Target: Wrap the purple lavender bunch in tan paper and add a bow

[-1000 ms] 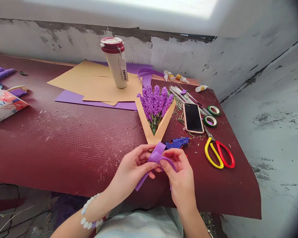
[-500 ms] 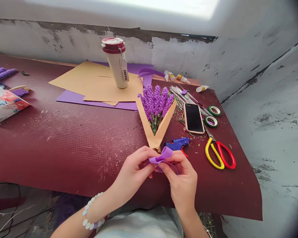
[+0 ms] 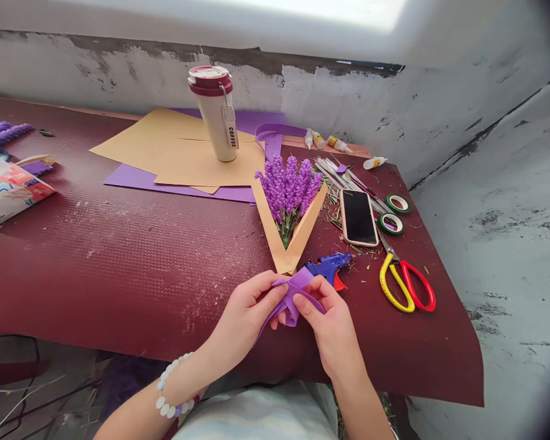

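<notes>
Pinching a folded purple ribbon (image 3: pixel 297 280) between both hands, the person keeps it in a firm grasp; the left hand (image 3: pixel 245 321) clasps one side with curled fingers, and the right hand (image 3: pixel 332 330) holds the other side between thumb and fingers; a loose ribbon tail (image 3: pixel 268 324) hangs down from the grip toward the lap; just beyond the grip, the point of a kraft-paper cone (image 3: pixel 275 235) lies on the maroon table mat (image 3: pixel 119 275), holding a bunch of purple artificial lavender (image 3: pixel 288 190); a blue glue gun (image 3: pixel 329 266) sits just past the right hand; yellow-and-red-handled scissors (image 3: pixel 406 284), a black-screened phone (image 3: pixel 358 218) and green tape rolls (image 3: pixel 390 223) lie farther right of the grip; a coffee tumbler (image 3: pixel 215 116) stands on kraft paper sheets (image 3: pixel 201 162) well beyond it.
</notes>
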`<state>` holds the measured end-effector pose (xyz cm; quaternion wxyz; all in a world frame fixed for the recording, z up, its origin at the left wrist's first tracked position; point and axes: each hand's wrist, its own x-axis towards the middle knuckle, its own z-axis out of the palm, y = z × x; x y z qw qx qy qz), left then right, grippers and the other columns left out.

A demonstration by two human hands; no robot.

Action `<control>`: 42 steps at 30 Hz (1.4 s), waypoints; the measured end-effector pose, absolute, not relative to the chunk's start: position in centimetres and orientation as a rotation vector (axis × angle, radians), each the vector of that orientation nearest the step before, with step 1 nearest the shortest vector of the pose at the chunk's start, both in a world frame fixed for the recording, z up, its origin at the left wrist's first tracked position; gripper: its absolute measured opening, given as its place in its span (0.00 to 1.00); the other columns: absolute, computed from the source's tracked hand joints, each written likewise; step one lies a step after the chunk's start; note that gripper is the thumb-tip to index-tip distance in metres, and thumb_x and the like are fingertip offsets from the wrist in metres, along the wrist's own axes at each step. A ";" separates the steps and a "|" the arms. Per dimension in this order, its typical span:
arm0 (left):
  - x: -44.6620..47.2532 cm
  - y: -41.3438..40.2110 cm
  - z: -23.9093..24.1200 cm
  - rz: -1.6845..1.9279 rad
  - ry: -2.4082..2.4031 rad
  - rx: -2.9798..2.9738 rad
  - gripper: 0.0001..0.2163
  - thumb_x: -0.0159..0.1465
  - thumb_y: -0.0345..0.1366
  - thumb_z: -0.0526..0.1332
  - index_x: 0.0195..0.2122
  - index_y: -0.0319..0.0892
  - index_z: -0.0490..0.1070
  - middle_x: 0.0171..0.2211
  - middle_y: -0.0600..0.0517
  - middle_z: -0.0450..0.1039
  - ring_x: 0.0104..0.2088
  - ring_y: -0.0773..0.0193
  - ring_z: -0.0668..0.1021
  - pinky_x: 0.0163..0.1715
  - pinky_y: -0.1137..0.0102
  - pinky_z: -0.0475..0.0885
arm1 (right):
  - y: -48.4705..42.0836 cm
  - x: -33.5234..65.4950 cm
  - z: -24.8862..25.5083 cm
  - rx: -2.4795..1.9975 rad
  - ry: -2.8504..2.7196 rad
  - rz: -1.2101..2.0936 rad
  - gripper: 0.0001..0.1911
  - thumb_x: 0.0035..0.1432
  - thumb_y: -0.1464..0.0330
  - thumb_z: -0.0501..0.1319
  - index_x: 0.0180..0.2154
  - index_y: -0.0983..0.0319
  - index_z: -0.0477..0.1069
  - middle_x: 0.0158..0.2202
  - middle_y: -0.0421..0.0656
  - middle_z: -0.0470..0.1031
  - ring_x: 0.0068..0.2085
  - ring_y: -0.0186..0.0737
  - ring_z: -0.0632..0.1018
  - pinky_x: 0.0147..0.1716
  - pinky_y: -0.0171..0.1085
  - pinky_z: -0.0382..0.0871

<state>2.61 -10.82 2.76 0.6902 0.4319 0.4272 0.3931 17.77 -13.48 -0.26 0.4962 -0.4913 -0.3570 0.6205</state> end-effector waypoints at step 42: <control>2.9 -10.4 2.5 0.919 0.775 0.715 0.12 0.61 0.37 0.70 0.43 0.39 0.73 0.27 0.55 0.76 0.22 0.73 0.74 0.26 0.78 0.70 | -13.6 17.6 0.7 -1.046 -0.707 1.411 0.10 0.60 0.60 0.67 0.37 0.56 0.69 0.32 0.35 0.71 0.31 0.32 0.75 0.33 0.32 0.72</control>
